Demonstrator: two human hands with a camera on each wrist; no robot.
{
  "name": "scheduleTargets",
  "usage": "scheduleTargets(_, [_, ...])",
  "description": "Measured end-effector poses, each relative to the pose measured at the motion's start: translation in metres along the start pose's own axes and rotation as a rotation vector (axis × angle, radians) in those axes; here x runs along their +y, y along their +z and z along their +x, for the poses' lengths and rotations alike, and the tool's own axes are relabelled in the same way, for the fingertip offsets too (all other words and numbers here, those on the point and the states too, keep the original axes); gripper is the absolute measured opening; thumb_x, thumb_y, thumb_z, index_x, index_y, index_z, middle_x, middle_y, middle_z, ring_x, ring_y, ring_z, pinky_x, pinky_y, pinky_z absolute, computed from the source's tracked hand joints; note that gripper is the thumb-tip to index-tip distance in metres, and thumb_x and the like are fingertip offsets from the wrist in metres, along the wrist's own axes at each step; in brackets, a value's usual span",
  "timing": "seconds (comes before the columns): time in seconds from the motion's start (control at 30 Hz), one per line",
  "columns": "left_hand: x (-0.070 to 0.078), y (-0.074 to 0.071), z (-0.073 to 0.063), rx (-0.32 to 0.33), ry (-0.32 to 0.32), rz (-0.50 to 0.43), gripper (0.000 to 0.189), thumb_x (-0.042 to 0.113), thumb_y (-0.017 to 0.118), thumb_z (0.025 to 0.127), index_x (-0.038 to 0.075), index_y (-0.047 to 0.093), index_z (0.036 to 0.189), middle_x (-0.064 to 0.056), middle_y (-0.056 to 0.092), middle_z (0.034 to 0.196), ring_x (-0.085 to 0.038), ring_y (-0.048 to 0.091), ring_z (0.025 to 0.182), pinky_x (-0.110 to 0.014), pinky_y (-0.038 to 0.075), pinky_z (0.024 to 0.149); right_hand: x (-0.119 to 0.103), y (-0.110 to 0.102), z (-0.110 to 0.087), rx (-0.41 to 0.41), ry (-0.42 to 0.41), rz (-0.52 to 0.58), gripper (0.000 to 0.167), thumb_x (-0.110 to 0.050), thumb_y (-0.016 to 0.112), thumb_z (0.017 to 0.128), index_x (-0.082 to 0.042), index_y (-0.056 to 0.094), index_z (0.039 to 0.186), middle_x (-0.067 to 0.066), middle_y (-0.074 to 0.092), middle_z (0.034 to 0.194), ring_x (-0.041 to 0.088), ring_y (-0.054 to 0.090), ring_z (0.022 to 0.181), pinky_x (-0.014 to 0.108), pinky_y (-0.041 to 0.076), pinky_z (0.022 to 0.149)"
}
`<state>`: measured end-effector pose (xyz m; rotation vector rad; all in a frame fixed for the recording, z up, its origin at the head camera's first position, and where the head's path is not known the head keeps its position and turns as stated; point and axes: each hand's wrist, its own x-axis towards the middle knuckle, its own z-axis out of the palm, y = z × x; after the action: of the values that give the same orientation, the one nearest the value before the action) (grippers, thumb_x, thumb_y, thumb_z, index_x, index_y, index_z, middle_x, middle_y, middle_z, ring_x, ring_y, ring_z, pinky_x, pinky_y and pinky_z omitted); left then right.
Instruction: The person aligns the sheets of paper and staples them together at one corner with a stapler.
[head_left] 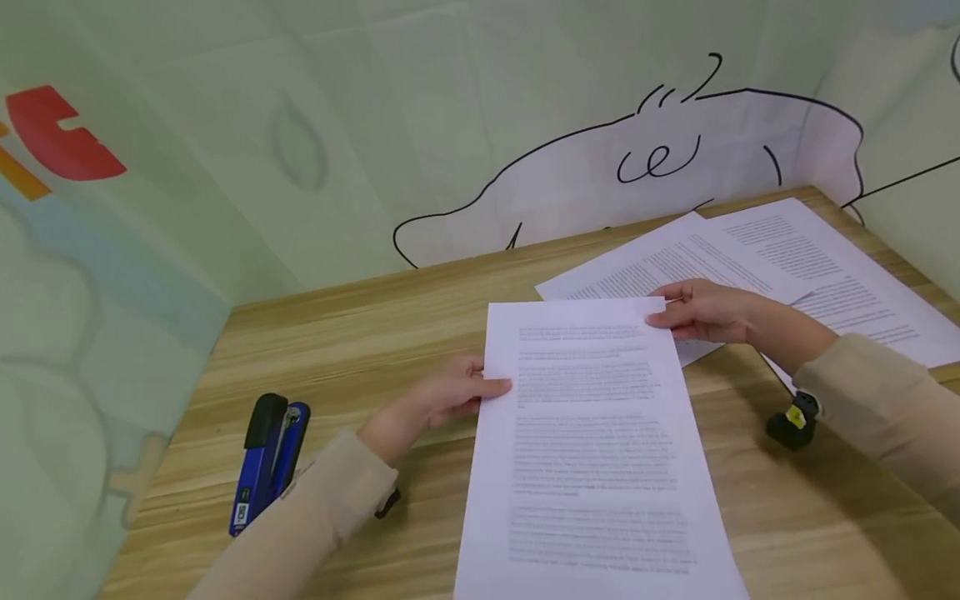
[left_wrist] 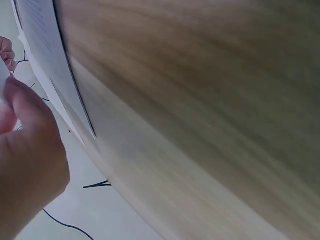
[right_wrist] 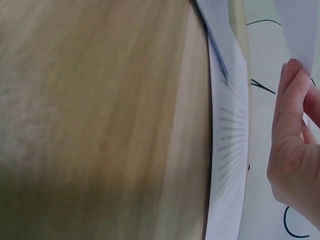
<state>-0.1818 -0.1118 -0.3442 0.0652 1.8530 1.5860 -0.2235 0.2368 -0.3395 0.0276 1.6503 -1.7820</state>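
A printed sheet of paper (head_left: pixel 592 467) is held up over the table, its text facing the head camera. My left hand (head_left: pixel 442 392) pinches its left edge, thumb lying on the front. Higher up, at the top right corner, my right hand (head_left: pixel 708 312) pinches the same paper between thumb and fingers. In the right wrist view, the right hand's fingertips (right_wrist: pixel 295 65) meet the lower end of the white paper (right_wrist: pixel 300 30). The left wrist view shows the left hand (left_wrist: pixel 32 145) at its left border, with a little of the paper beside the thumb.
More printed sheets (head_left: pixel 840 283) lie overlapping at the back right of the wooden table (head_left: pixel 360 333). A blue and black stapler (head_left: pixel 266 462) stands left of my left forearm. Behind the table hangs a pale backdrop (head_left: pixel 360 150) with line drawings.
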Motion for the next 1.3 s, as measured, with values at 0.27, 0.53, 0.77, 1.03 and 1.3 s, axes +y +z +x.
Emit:
scheduleTargets(0.27, [-0.006,-0.002,0.009,0.142,0.102,0.023,0.044,-0.005,0.057,0.089,-0.004,0.039,0.129,-0.023,0.064,0.104,-0.017,0.063,0.079,-0.029,0.053,0.071,0.016,0.010,0.003,-0.039,0.022,-0.194,0.024,-0.004,0.062,0.088,-0.002,0.055,0.111,0.005,0.069,0.092,0.017,0.064,0.077,0.024,0.053,0.065])
scheduleTargets(0.53, [-0.006,-0.006,0.009,0.184,0.189,0.285,0.043,-0.004,0.060,0.086,0.000,0.046,0.126,-0.015,0.061,0.086,-0.017,0.058,0.070,-0.025,0.048,0.062,0.021,0.019,0.004,-0.040,0.015,-0.417,0.046,-0.008,0.068,0.084,0.009,0.048,0.122,0.007,0.066,0.083,0.017,0.061,0.073,0.026,0.053,0.065])
scheduleTargets(0.77, [-0.007,-0.003,0.009,0.216,0.310,0.615,0.029,0.001,0.067,0.083,0.000,0.058,0.111,-0.009,0.058,0.087,-0.017,0.050,0.070,-0.024,0.041,0.058,0.021,0.021,0.001,0.002,-0.013,-0.630,0.053,-0.014,0.072,0.081,0.007,0.049,0.123,0.007,0.051,0.073,0.018,0.055,0.063,0.025,0.051,0.061])
scheduleTargets(1.03, [0.001,-0.007,0.007,0.381,0.286,0.843,0.034,0.007,0.075,0.077,0.003,0.062,0.109,-0.013,0.057,0.100,-0.024,0.050,0.086,-0.034,0.042,0.073,0.009,0.001,-0.011,0.072,-0.064,-0.767,0.038,-0.011,0.067,0.085,0.006,0.054,0.116,0.007,0.059,0.076,0.018,0.055,0.066,0.028,0.051,0.061])
scheduleTargets(1.3, [0.032,-0.024,0.017,0.344,0.225,0.589,0.041,0.011,0.068,0.083,0.001,0.054,0.120,-0.019,0.049,0.127,-0.033,0.047,0.112,-0.045,0.041,0.092,-0.016,-0.064,-0.029,0.317,-0.103,-0.951,0.040,-0.012,0.064,0.087,0.008,0.051,0.119,0.013,0.061,0.088,0.022,0.057,0.074,0.033,0.053,0.065])
